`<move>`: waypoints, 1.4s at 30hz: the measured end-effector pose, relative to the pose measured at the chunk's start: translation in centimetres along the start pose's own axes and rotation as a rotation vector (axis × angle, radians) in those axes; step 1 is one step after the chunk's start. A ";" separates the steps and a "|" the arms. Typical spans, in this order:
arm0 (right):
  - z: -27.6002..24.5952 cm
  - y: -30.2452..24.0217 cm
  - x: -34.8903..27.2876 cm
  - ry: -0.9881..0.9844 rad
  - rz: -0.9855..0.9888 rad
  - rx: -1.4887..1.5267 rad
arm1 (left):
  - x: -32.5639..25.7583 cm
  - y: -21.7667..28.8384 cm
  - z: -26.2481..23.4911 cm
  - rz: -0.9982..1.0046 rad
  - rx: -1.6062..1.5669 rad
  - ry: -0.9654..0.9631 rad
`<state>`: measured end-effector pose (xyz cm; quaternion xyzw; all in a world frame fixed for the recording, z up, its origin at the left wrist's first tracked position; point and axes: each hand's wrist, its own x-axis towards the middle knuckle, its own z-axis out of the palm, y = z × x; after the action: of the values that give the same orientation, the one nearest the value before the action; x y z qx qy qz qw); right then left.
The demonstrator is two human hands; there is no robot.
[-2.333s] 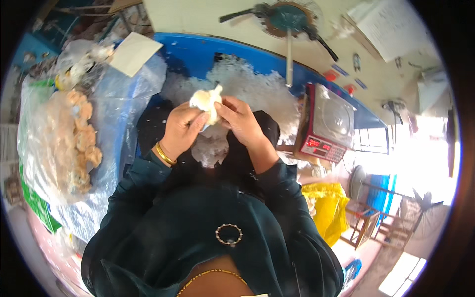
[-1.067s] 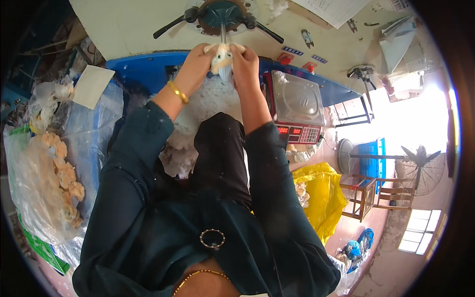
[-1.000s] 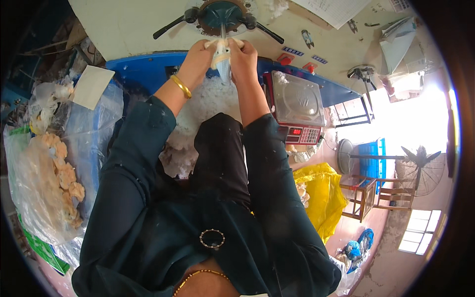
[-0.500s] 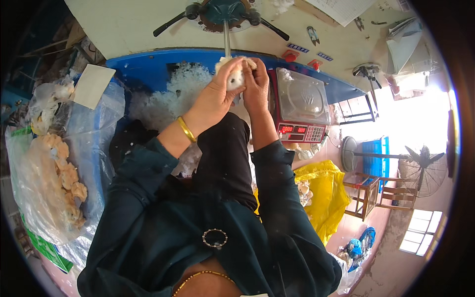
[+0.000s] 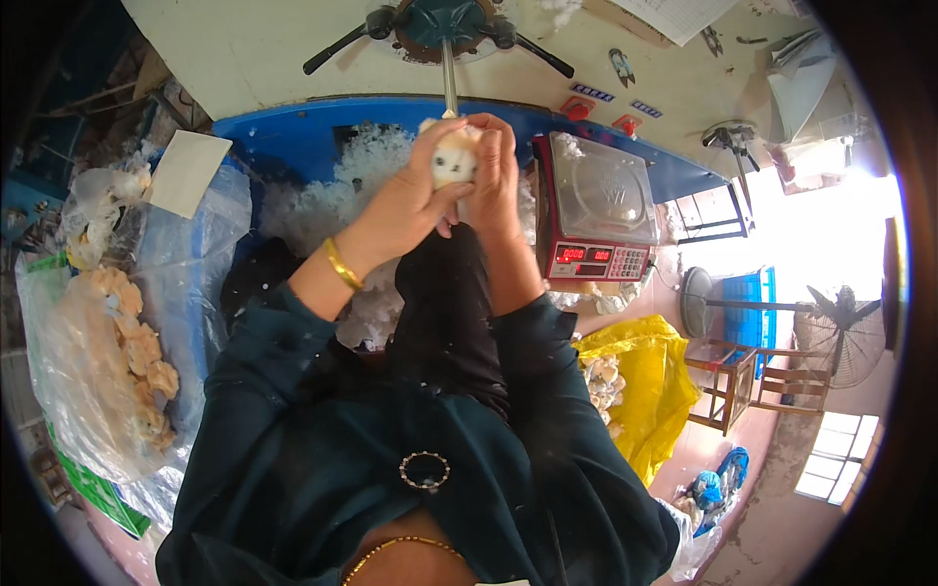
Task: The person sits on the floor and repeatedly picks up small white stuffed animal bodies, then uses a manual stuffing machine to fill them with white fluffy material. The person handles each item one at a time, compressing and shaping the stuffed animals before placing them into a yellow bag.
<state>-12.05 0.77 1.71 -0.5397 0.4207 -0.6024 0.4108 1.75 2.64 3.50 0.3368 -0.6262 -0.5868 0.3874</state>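
Observation:
Between my two hands is a small cream plush animal head (image 5: 454,162) with dark eyes, its face turned up toward me. My left hand (image 5: 403,205), with a gold bangle on the wrist, is closed around its left side. On the other side my right hand (image 5: 497,181) wraps over it with bent fingers. The head sits at the lower end of a thin metal tube (image 5: 448,80), which comes down from a round machine fitting (image 5: 445,29) with black handles. Whether the tube's tip is inside the plush is hidden.
White fluffy stuffing (image 5: 366,166) lies in the blue tray (image 5: 293,122). A red scale (image 5: 598,210) stands right of my hands. Plastic bags (image 5: 88,371) with tan plush pieces are at left; a yellow bag (image 5: 650,391) is at right. Thread snips (image 5: 621,66) lie on the table.
The plush head has turned, and more of its face now shows. My right hand has shifted slightly left and down around it, and my left forearm sits a little lower.

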 end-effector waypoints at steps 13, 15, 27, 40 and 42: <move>0.4 -3.2 -1.1 -0.144 -0.177 -0.812 | 1.3 -2.9 -1.0 0.444 0.244 0.086; 0.8 -1.8 0.2 -0.087 -0.234 -0.821 | 3.7 -3.4 -2.3 0.454 0.254 0.039; 0.2 -0.8 0.4 -0.057 -0.126 -0.690 | 3.5 -4.9 -0.9 0.361 0.482 0.158; -10.0 -2.0 -7.9 -0.011 0.000 -1.048 | -12.1 -6.9 -13.2 0.021 0.996 0.582; -18.3 -1.6 -10.0 -0.156 0.216 -1.424 | -20.3 -12.4 -20.5 -0.168 1.684 0.972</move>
<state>-29.58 11.92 -0.99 -0.6731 0.7316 -0.0981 0.0456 28.98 9.66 -10.45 0.7524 -0.5865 0.2297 0.1928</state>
